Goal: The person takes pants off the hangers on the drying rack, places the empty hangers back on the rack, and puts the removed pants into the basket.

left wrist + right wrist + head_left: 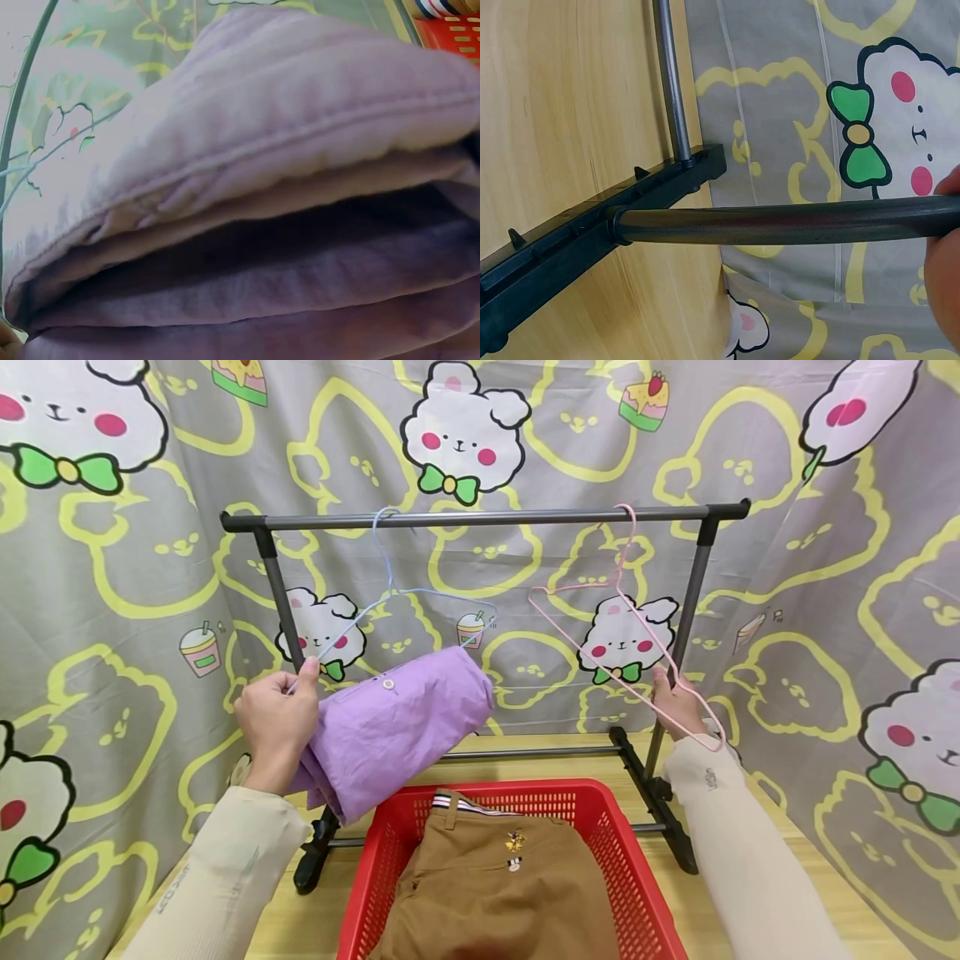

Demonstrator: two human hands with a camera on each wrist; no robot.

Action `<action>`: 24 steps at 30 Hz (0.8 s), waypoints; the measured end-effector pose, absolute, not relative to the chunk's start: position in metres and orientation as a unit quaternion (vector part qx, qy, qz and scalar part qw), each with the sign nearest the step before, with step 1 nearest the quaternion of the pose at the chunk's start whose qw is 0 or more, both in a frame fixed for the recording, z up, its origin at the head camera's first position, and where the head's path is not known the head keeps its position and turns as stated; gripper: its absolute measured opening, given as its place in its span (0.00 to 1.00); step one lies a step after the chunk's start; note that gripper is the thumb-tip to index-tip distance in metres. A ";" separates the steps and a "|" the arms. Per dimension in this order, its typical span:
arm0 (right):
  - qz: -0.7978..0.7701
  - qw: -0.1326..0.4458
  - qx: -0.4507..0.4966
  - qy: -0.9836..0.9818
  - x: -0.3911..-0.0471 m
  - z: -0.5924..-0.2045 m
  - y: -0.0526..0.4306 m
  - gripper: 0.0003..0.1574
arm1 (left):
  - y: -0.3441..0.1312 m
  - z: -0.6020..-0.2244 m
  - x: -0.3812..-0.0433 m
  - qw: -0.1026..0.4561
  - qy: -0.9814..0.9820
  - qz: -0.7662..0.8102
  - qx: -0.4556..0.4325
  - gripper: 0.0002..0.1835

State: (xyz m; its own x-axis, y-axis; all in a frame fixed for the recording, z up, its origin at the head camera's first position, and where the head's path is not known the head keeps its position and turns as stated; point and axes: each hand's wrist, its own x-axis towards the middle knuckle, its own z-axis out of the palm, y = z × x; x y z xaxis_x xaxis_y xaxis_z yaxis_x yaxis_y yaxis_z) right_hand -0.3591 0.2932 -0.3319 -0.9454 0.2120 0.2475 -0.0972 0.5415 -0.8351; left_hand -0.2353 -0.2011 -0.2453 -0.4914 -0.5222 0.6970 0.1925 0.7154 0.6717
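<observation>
My left hand [281, 714] pinches the left end of a blue wire hanger [390, 592], whose hook sits on the rail of a clothes rack [487, 517]. Folded purple trousers [405, 718] with a small button hang over that hanger and slant down to the left. Their layered folds [247, 150] fill most of the left wrist view. My right hand [677, 703] grips the rack's right upright, behind a pink hanger [626, 585] that hangs from the rail. In the right wrist view, fingers [943, 289] wrap the grey upright [780, 225] at the right edge.
A red basket [603, 802] stands on the wooden table [288, 922] in front of the rack, holding brown trousers [495, 893] with a striped waistband. The rack's black foot [652, 802] rests at the right. A patterned curtain [495, 564] surrounds the back and sides.
</observation>
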 end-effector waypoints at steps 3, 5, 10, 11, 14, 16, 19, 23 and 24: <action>0.488 0.170 -0.041 -0.855 -0.353 -0.327 0.287 0.36 | -0.201 -0.245 -0.236 0.496 -0.781 -0.363 0.108 0.27; 0.496 0.182 -0.035 -0.848 -0.349 -0.324 0.283 0.34 | -0.201 -0.245 -0.237 0.500 -0.779 -0.363 0.109 0.27; 0.490 0.210 -0.014 -0.846 -0.347 -0.322 0.281 0.35 | -0.200 -0.245 -0.236 0.509 -0.770 -0.368 0.108 0.27; 0.486 0.206 -0.018 -0.849 -0.349 -0.323 0.283 0.36 | -0.200 -0.244 -0.236 0.509 -0.769 -0.370 0.111 0.27; 0.479 0.175 -0.035 -0.859 -0.358 -0.332 0.290 0.39 | -0.200 -0.242 -0.236 0.509 -0.766 -0.376 0.117 0.28; 0.472 0.161 -0.042 -0.866 -0.362 -0.337 0.295 0.40 | -0.200 -0.241 -0.236 0.510 -0.763 -0.380 0.120 0.28; 0.481 0.162 -0.025 -0.861 -0.355 -0.331 0.291 0.37 | -0.200 -0.239 -0.235 0.517 -0.758 -0.381 0.116 0.28; 0.487 0.183 -0.011 -0.854 -0.339 -0.317 0.279 0.31 | -0.200 -0.237 -0.234 0.521 -0.754 -0.383 0.115 0.28; 0.490 0.190 -0.012 -0.851 -0.339 -0.317 0.279 0.30 | -0.200 -0.237 -0.234 0.521 -0.753 -0.384 0.116 0.28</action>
State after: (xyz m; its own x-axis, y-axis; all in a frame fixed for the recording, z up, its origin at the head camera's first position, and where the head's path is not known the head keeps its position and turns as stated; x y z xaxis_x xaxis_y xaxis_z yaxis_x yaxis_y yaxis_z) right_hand -0.3388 0.2785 -0.3172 -0.9273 0.2071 0.3117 -0.1658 0.5194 -0.8383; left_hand -0.2341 -0.1997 -0.2365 -0.4301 -0.5748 0.6962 0.2261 0.6780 0.6994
